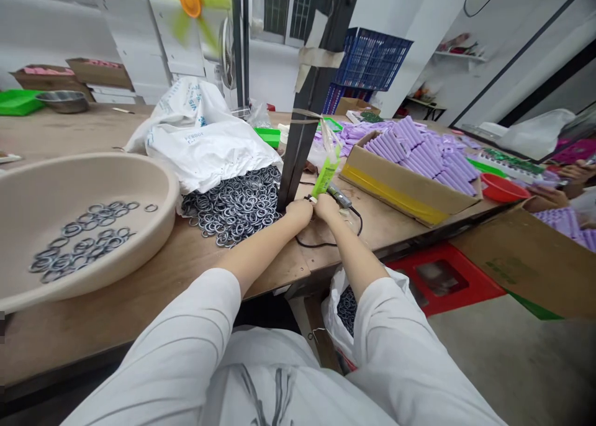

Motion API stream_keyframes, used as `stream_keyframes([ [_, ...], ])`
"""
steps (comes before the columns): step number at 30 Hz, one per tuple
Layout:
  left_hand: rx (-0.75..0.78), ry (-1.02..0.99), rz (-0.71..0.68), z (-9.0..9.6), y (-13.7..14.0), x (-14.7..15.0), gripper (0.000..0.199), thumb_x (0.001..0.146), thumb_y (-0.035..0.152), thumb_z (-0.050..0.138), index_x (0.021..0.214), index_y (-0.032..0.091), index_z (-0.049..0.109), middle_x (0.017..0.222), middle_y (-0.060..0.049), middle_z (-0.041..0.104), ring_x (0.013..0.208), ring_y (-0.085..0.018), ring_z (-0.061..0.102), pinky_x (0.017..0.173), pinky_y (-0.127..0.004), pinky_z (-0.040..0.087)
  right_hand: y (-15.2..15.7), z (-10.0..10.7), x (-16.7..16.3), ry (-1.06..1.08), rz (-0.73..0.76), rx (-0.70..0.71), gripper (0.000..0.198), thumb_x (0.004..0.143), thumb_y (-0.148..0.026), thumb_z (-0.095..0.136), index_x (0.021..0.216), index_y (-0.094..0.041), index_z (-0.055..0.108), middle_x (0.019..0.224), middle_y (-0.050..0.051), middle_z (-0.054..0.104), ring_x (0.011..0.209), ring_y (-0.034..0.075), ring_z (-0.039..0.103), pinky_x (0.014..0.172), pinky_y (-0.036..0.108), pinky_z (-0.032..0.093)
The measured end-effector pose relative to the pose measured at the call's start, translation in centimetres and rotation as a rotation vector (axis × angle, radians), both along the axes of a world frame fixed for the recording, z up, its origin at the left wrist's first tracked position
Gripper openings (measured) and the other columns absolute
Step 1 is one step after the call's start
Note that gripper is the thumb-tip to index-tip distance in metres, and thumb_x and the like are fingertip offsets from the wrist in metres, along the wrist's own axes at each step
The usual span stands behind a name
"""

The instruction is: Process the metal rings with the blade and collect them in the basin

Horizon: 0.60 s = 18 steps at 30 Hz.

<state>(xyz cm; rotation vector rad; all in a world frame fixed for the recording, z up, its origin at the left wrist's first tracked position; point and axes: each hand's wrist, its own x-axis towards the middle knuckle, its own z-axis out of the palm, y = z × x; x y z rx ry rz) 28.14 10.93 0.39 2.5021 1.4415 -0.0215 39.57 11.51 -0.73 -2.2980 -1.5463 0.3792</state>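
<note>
My left hand [300,212] and my right hand [326,206] are close together at the foot of the dark metal post [303,118]. Both look closed, their fingers mostly hidden behind the backs of the hands. A small dark bit shows between them, too small to name. Just above my right hand stands a neon yellow-green strip [326,172]; whether I touch it, I cannot tell. A grey handheld tool [339,196] with a black cord [359,222] lies beside my right hand. Left of my left hand is a heap of grey metal rings [237,208] spilling from a white sack [200,146].
A large beige basin [158,227] with loose rings takes up the left of the table. On the right stand a cardboard box [395,190] of purple rolls [419,149] and a red bowl [503,187]. Another person's hand [580,172] shows at the right edge.
</note>
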Motion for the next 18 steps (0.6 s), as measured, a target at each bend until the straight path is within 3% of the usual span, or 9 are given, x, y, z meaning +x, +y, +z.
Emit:
stream_keyframes([
  [3,-0.007,-0.013,0.014,0.1,0.9,0.0,0.035,0.094,0.035,0.062,0.121,0.013,0.062,0.122,-0.012,0.064,0.107,-0.023,0.064,0.092,-0.045,0.056,-1.0,-0.4,1.2,0.27,-0.013,0.118,0.026,0.086,-0.034,0.065,0.07,-0.014,0.062,0.073,0.008,0.067,0.067,0.016,0.061,0.059,0.025,0.042],
  [6,-0.008,-0.031,-0.002,0.5,1.3,0.1,0.034,0.094,0.036,0.062,0.12,0.014,0.063,0.122,-0.012,0.064,0.107,-0.023,0.064,0.092,-0.045,0.056,-2.2,-0.4,1.8,0.556,-0.039,0.204,0.032,0.087,-0.043,0.06,0.068,-0.019,0.052,0.058,-0.002,0.054,0.045,0.008,0.038,0.045,0.023,0.032],
  [10,0.02,-0.081,-0.041,1.5,0.8,0.0,0.034,0.095,0.036,0.06,0.121,0.013,0.062,0.12,-0.013,0.065,0.107,-0.023,0.065,0.093,-0.044,0.055,-3.6,-0.2,1.8,0.827,-0.043,0.283,0.032,0.083,-0.047,0.061,0.072,-0.022,0.047,0.059,-0.005,0.048,0.04,0.005,0.025,0.039,0.021,0.025],
  [13,0.078,-0.141,-0.071,2.8,-1.0,-1.3,0.029,0.098,0.023,0.051,0.122,0.01,0.062,0.118,-0.017,0.066,0.107,-0.025,0.067,0.092,-0.04,0.053,-5.0,0.2,1.9,0.918,-0.031,0.338,0.035,0.08,-0.052,0.061,0.073,-0.023,0.044,0.06,-0.006,0.045,0.041,0.005,0.023,0.038,0.021,0.021],
  [18,0.198,-0.259,-0.029,5.1,-5.6,-8.2,0.033,0.094,0.021,0.047,0.125,0.019,0.058,0.123,-0.012,0.065,0.108,-0.027,0.066,0.088,-0.037,0.052,-7.8,0.3,-0.2,0.909,0.091,0.366,0.037,0.076,-0.057,0.06,0.07,-0.023,0.048,0.057,-0.007,0.041,0.043,0.006,0.019,0.042,0.024,0.018],
])
